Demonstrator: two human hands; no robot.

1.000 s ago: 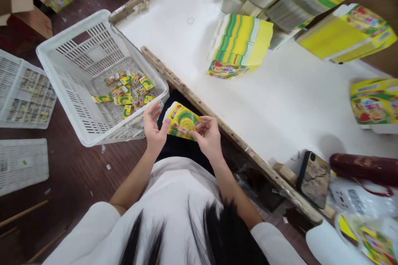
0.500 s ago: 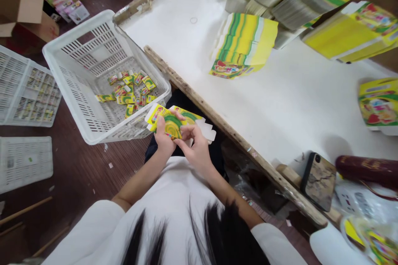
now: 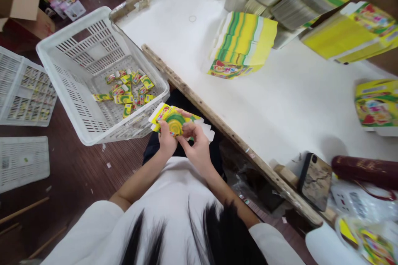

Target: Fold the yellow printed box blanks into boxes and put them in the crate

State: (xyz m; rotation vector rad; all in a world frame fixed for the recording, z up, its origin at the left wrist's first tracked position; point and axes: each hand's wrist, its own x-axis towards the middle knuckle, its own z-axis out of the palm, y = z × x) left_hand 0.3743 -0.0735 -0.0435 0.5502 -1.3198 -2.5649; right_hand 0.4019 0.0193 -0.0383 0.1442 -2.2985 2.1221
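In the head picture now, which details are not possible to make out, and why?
Head view:
Left hand: fingers partly hidden behind the yellow printed card.
Dark red cylinder: right end cut off by the picture edge.
Small boxes in the open white crate: fine print too small to read.

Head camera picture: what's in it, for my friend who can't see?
A person's left hand and right hand hold yellow and green printed cardboard. At left stands a white crate with small packs inside; at right, cardboard stacks stand on a white table.
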